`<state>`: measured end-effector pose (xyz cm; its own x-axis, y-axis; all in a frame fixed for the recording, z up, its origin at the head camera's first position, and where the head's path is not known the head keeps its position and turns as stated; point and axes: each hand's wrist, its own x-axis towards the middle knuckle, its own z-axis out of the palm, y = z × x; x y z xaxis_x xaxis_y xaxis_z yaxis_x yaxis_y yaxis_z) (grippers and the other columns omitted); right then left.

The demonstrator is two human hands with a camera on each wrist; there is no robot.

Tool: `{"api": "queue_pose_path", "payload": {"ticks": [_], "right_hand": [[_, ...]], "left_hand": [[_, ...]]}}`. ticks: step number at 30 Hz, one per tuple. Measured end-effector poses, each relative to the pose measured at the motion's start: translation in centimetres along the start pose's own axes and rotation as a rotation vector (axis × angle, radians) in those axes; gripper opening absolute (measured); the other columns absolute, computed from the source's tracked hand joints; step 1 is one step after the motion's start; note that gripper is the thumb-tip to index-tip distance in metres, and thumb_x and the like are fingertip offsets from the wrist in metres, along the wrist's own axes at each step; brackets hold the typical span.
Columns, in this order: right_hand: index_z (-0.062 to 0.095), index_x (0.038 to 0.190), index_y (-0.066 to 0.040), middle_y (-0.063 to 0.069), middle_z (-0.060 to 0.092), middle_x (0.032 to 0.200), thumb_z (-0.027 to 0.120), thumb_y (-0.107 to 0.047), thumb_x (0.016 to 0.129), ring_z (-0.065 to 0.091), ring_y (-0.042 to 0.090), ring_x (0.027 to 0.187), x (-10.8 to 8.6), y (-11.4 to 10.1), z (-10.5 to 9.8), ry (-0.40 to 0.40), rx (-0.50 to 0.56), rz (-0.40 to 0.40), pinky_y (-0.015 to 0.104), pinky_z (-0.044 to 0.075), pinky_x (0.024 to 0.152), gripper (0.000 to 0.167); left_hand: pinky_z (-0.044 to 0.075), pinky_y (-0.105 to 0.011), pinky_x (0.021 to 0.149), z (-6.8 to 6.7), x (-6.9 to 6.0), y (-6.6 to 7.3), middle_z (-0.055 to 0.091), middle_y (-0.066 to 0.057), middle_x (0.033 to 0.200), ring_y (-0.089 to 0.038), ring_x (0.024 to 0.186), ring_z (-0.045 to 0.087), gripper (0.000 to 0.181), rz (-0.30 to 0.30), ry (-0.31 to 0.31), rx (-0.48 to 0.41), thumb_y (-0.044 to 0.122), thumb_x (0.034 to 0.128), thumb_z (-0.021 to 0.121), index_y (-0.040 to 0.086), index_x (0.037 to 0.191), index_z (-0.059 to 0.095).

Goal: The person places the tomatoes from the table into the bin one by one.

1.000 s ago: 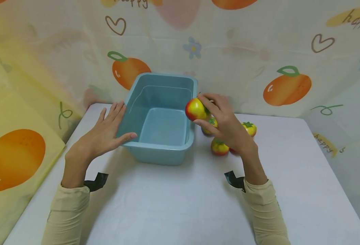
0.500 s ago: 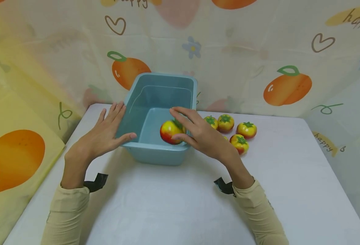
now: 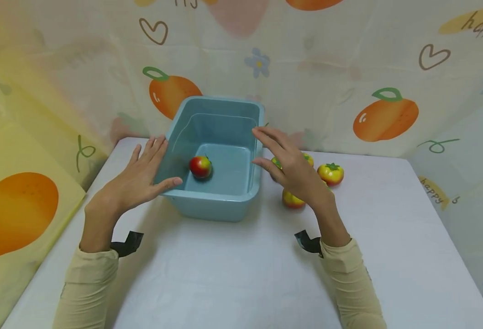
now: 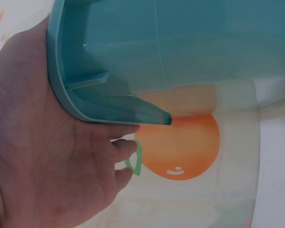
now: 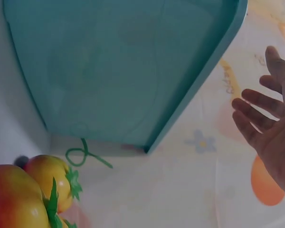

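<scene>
A light-blue plastic basin stands on the white table. Inside it, toward the left of its floor, lies one red-and-yellow fruit. My left hand rests on the basin's left rim near the front corner, fingers straight and thumb spread; in the left wrist view the palm lies against the rim. My right hand hovers by the right rim, thumb and fingers apart, holding nothing. Below and beyond it sit several similar fruits with green leafy tops, partly hidden by the hand.
Behind the table hangs a cream cloth printed with oranges, hearts and flowers. A yellowish cloth borders the left side. White table surface spreads in front of the basin.
My right hand carried the fruit over the right rim, let it go inside the basin, and moved back right. The fruit now lies farther left. My left hand has stayed on the rim.
</scene>
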<state>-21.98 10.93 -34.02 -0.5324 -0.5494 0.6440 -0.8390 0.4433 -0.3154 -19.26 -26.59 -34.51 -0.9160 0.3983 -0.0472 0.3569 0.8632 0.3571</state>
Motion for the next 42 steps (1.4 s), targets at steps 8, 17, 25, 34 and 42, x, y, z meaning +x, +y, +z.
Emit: {"api": "queue_pose_path", "payload": {"ticks": [8,17,25,34,42], "right_hand": [[0.051,0.153,-0.002,0.018,0.055,0.151,0.074,-0.011,0.096,0.053,0.032,0.142,-0.2,0.8,-0.5,0.028,-0.016,0.064,0.046,0.051,0.117,0.063],[0.050,0.154,-0.001,0.019,0.053,0.151,0.068,-0.014,0.100,0.049,0.031,0.144,-0.7,2.0,-1.1,0.061,-0.028,0.150,0.044,0.052,0.115,0.058],[0.049,0.154,-0.001,0.020,0.052,0.152,0.069,-0.012,0.100,0.050,0.033,0.145,-0.8,2.6,-1.6,0.054,-0.070,0.204,0.047,0.050,0.117,0.059],[0.047,0.156,-0.003,0.019,0.050,0.156,0.068,-0.017,0.101,0.047,0.034,0.147,-0.7,2.9,-1.4,0.008,-0.092,0.255,0.049,0.048,0.119,0.060],[0.047,0.156,-0.004,0.020,0.050,0.156,0.068,-0.016,0.101,0.047,0.036,0.147,-0.7,3.6,-1.1,-0.014,-0.101,0.285,0.051,0.047,0.119,0.060]], "left_hand": [[-0.012,-0.060,0.133,0.0,0.0,-0.1,-0.009,-0.015,0.177,-0.042,0.164,-0.012,0.104,-0.004,-0.003,-0.005,0.063,0.1024,0.050,0.005,0.167,-0.007],[-0.013,-0.059,0.133,-0.1,0.0,-0.1,-0.009,-0.016,0.177,-0.040,0.164,-0.013,0.104,0.006,-0.005,-0.014,0.063,0.1027,0.050,0.004,0.167,-0.007],[-0.012,-0.060,0.133,0.0,0.0,-0.1,-0.009,-0.016,0.177,-0.041,0.164,-0.013,0.104,0.011,-0.006,-0.017,0.062,0.1031,0.050,0.005,0.167,-0.008],[-0.012,-0.059,0.133,-0.1,0.0,0.0,-0.009,-0.015,0.177,-0.040,0.165,-0.013,0.104,0.004,-0.003,-0.022,0.062,0.1028,0.051,0.005,0.167,-0.007],[-0.011,-0.059,0.133,0.0,-0.1,-0.1,-0.009,-0.013,0.178,-0.039,0.165,-0.012,0.103,-0.005,-0.002,-0.013,0.062,0.1028,0.051,0.006,0.167,-0.007]]}}
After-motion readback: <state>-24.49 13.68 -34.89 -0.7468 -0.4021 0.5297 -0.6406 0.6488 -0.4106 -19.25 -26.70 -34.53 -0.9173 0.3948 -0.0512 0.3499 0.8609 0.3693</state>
